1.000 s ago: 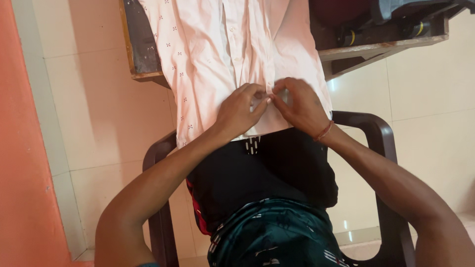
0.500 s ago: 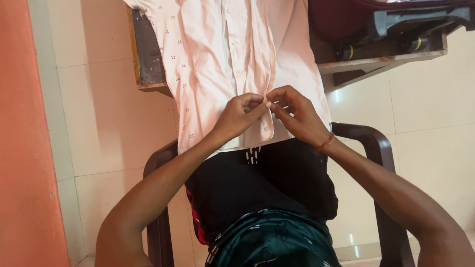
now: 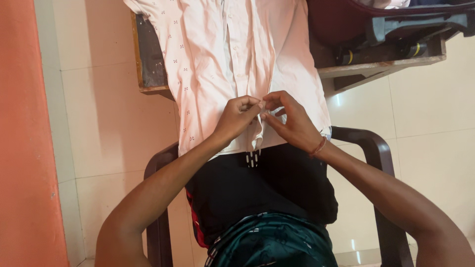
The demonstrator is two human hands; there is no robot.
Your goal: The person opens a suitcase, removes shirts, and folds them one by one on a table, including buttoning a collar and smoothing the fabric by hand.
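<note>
Room: pale cream floor tiles (image 3: 109, 113), glossy, with grout lines; an orange wall (image 3: 22, 148) runs down the left side with a pale skirting strip beside it. A dark wooden table (image 3: 148, 64) fills the top of the view, its near edge crossing just above the hands. On the right part of the table sits a dark maroon and grey object (image 3: 376, 24); what it is cannot be told. The person sits in a dark brown plastic chair (image 3: 368, 143), arms of the chair on either side of the lap.

A pale pink shirt (image 3: 208, 54) with small dark motifs lies flat on the table, button placket running up the middle. Its lower hem hangs over the table's near edge and reaches the lap, over dark clothing (image 3: 257, 193).

Left hand (image 3: 236, 118): fingers curled in, thumb and forefinger pressed together, pinching the placket edge low on the shirt, just past the table's near edge. Other fingers folded into the palm.

Right hand (image 3: 292, 121): thumb and forefinger tips nipped onto the opposite placket edge, the rest of the fingers arched loosely above. A reddish thread band (image 3: 318, 147) circles the wrist.

The two pinches meet, fingertips touching at the placket. Whether a button sits between them cannot be told; fingers cover it. A narrow strip of fabric hangs below the pinch.
</note>
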